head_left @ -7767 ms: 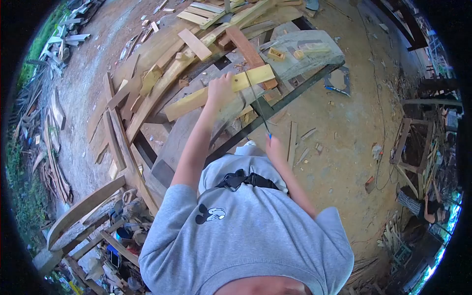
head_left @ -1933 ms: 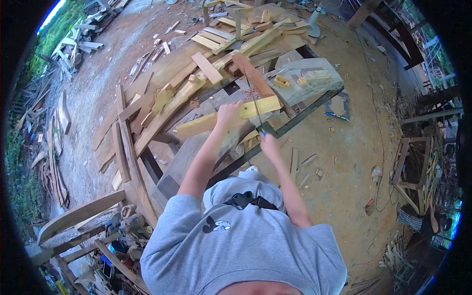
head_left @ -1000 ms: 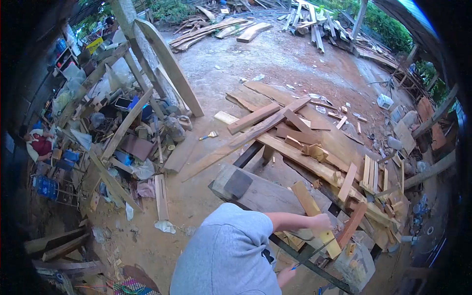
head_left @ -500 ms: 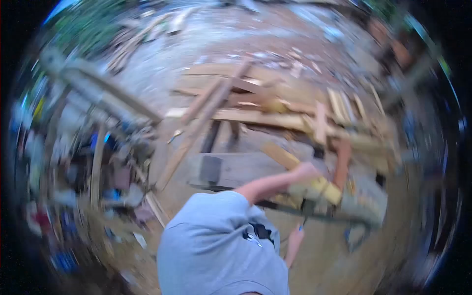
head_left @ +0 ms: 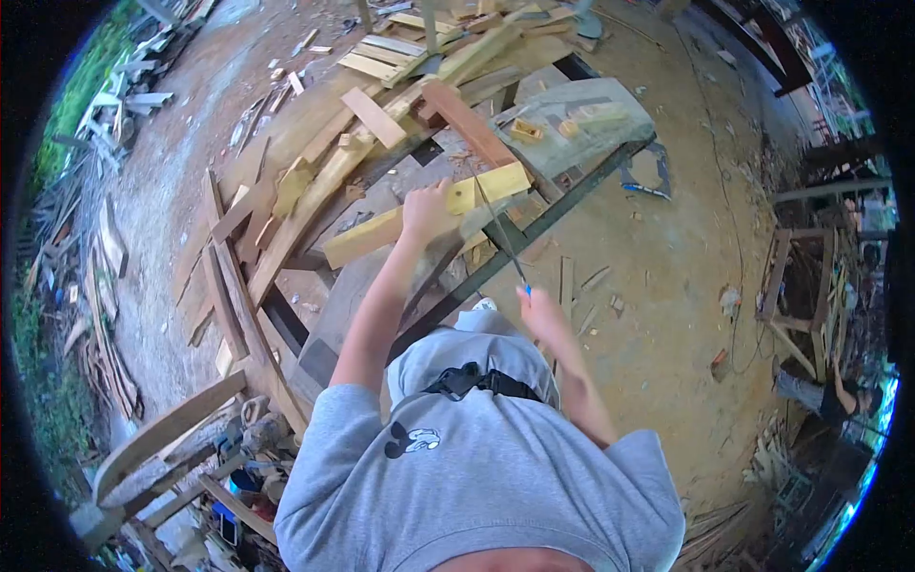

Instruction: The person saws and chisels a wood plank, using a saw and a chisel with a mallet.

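A thick yellow wooden board (head_left: pixel 381 232) lies slanted across the workbench (head_left: pixel 334 329). My left hand (head_left: pixel 426 205) is closed over the middle of it, pressing it against the bench. In my right hand (head_left: pixel 541 310) is a hand saw (head_left: pixel 501 232), gripped by its handle, with a bit of blue at the fist. Its thin blade reaches up and forward from my fist and crosses the board near the right end. Just beyond the board, a reddish-brown plank (head_left: pixel 467 121) lies at an angle, its near end close to the board.
A pile of planks (head_left: pixel 315 191) is stacked behind and left of the bench. Small yellow offcuts (head_left: pixel 526 131) sit on the bench's right part. More lumber (head_left: pixel 172 429) stands at lower left. A wooden frame (head_left: pixel 799 286) and a person (head_left: pixel 848 396) are at the right.
The view has swung round and become sharp. My left hand is still on the yellow board; the saw, blurred before, now shows plainly across it in my right hand.
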Demonstrator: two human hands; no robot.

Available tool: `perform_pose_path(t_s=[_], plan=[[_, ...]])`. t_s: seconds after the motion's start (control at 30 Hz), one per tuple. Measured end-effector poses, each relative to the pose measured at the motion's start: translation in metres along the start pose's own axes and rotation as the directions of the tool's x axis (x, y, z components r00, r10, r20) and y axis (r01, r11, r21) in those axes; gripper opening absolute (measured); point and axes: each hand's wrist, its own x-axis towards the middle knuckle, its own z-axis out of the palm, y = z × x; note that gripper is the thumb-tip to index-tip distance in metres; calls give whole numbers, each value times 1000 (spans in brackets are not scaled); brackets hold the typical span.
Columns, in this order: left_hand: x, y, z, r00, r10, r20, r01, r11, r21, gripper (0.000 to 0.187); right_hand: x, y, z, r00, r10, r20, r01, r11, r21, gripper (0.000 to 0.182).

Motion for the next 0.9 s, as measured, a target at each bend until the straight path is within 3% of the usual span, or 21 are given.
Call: perform_pose_path(t_s=[0.03,0.1,0.17,0.3,0.37,0.43,0.53,0.63,0.7,0.9], plan=[[0,1,0,1000,-7,1,7,1000,3,41,18,-2,-1,999,-17,48,14,999,52,36],[1,-2,3,1000,-6,3,6,1000,5,41,62,-17,9,999,-5,50,6,1000,-22,35],[3,-8,15,999,-40,-18,41,999,25,40,101,-25,27,994,-107,-24,105,993,-58,34],[-2,0,3,997,-62,-47,62,998,7,39,89,-26,17,998,-61,-8,60,993,-105,34],[-5,5,-1,996,-29,79,23,996,86,41,83,-22,15,996,-88,27,91,988,-121,34],[-7,4,3,996,-45,74,40,997,68,41,80,-21,16,992,-113,62,120,985,-127,35],[-4,5,-4,995,-35,88,31,998,45,44,88,-15,27,993,-111,38,114,987,-116,36],[-3,7,-8,991,-45,123,43,999,23,43,94,-11,43,984,-146,-99,133,982,-132,36],[-2,5,-7,990,-69,122,69,998,3,42,97,-10,52,982,-98,-160,94,995,-32,36],[8,-6,-5,987,-37,158,54,993,-105,46,14,42,48,996,-60,-66,63,997,43,38]])
